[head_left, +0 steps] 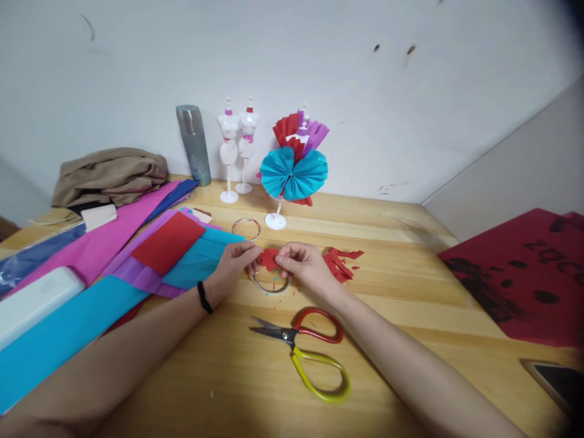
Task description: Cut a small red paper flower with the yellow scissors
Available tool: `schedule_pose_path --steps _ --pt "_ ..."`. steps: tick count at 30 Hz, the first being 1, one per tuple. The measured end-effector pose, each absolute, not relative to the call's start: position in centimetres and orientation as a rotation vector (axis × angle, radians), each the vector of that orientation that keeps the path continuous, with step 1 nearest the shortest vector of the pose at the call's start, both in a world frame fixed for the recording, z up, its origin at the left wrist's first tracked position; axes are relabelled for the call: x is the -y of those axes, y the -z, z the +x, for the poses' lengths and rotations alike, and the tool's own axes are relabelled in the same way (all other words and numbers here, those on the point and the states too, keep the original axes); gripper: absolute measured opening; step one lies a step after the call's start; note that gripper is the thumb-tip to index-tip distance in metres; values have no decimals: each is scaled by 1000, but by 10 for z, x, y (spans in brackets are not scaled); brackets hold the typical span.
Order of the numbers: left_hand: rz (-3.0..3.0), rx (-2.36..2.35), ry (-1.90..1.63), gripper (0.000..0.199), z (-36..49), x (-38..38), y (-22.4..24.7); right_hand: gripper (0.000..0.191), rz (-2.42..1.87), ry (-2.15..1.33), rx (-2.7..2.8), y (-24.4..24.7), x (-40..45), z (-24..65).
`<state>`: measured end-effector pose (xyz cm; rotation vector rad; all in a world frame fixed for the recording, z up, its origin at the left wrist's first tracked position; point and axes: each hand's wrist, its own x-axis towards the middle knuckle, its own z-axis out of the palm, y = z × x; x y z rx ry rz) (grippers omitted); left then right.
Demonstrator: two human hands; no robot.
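A small red paper flower (269, 259) is held up between both hands over the middle of the table. My left hand (235, 264) pinches its left edge, and my right hand (301, 263) grips the right edge between thumb and fingers. Just beneath the hands lies a roll of tape (272, 287), partly covered by them. Red paper scraps (340, 264) lie to the right of my right hand. Nearer the front, scissors (286, 334) with one red and one yellow handle rest with their blades slightly apart.
White mannequin stands (229, 152) and one dressed in folded paper (294, 173) stand by the wall, beside a flask (194, 146). Coloured paper (171, 242), a white case (41, 301) and brown cloth (112, 176) lie left. A red bag (524, 280) is right.
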<state>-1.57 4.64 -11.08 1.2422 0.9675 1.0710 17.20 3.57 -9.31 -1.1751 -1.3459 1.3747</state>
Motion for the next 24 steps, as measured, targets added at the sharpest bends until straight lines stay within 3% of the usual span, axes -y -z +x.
schedule_pose_path --steps 16,24 --pt "1187 -946 -1088 68 -14 -46 112 41 -1154 -1447 1129 93 -31 171" --pt "1294 -925 -1066 46 -14 -43 108 42 -1137 -1490 1111 97 -29 170"
